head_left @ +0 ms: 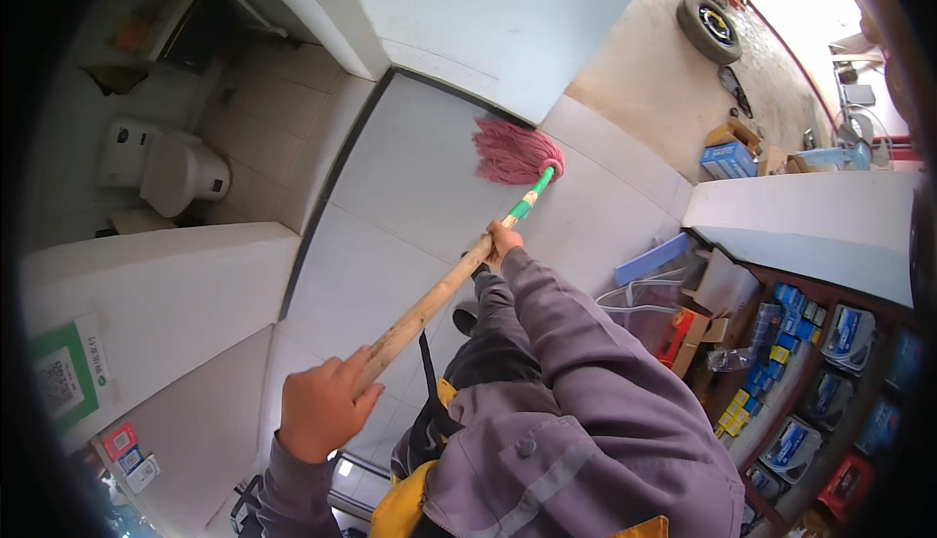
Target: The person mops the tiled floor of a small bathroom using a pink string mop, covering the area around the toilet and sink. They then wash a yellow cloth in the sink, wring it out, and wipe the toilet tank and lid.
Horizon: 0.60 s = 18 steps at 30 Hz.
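A mop with a pink string head (512,151) and a wooden handle (429,302) runs slantwise across the view. Green wrapping covers the handle just above the head. The strings lie spread on the pale tiled floor (390,235), close to the bottom corner of a white wall. My left hand (324,405) is closed around the upper end of the handle, nearest my body. Farther down, my right hand (502,243) grips the handle just above the green part, its arm stretched forward. Part of a dark shoe (466,317) shows below the handle.
A dark strip edges the tiles on the left, beside a room with a toilet (181,179). Shelves of boxed goods (771,362) stand at right, near a blue-purple panel (651,259). Beyond the doorway lie a tyre (710,28) and a blue box (728,160).
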Each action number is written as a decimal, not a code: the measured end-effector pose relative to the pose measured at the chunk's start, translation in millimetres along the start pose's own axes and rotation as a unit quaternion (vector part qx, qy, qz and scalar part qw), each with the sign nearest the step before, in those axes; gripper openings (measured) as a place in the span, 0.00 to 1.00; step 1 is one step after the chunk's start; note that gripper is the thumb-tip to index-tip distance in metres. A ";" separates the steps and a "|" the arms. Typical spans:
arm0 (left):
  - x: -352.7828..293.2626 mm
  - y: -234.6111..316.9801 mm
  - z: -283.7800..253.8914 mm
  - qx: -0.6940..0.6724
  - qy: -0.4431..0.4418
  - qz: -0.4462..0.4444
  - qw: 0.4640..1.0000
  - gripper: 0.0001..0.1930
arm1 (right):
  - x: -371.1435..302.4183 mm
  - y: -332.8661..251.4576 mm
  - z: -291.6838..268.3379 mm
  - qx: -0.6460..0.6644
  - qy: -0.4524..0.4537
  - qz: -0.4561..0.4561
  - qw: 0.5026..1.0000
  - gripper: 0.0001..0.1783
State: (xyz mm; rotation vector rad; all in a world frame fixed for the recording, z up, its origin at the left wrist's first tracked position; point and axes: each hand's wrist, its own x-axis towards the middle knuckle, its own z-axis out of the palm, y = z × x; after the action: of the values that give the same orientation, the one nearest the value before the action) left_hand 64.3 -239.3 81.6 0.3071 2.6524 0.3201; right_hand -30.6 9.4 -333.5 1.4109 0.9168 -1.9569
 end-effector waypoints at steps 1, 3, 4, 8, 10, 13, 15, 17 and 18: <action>4.2 -0.3 12.7 -0.052 0.026 -0.003 0.998 0.21 | 4.2 -4.9 -15.5 0.001 0.028 -0.010 1.000 0.14; 15.6 3.9 47.4 -0.148 0.082 -0.015 0.985 0.20 | 20.9 -16.2 -41.9 0.002 0.075 -0.028 0.997 0.13; 13.2 8.2 72.9 -0.110 0.045 -0.029 0.993 0.22 | 25.5 -19.2 -58.1 0.010 0.072 -0.044 0.996 0.11; 16.2 89.5 143.7 -0.027 -0.147 -0.091 0.985 0.27 | 48.6 -51.5 -135.7 -0.035 0.177 -0.048 0.982 0.10; 32.0 125.2 165.3 -0.020 -0.143 -0.078 0.986 0.29 | 58.5 -81.6 -166.2 -0.047 0.149 -0.050 0.986 0.08; 76.0 151.4 193.7 -0.018 -0.116 -0.039 0.992 0.30 | 78.8 -140.0 -200.5 -0.024 0.118 -0.093 0.988 0.04; 105.4 158.1 215.9 -0.036 -0.106 -0.037 0.993 0.30 | 82.5 -179.5 -207.6 -0.005 0.115 -0.102 0.988 0.05; 118.5 158.1 239.2 -0.076 -0.101 -0.064 0.990 0.29 | 75.0 -208.7 -197.0 -0.005 0.111 -0.125 0.986 0.06; 122.7 157.7 252.7 -0.154 -0.113 -0.135 0.972 0.19 | 66.8 -212.8 -194.0 0.036 0.086 -0.118 0.989 0.06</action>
State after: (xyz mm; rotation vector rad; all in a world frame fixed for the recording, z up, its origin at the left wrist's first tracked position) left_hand 98.0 -13.4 -145.6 -0.1119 2.3366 0.5621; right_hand -100.5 290.0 -395.0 1.5945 1.1476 -2.0816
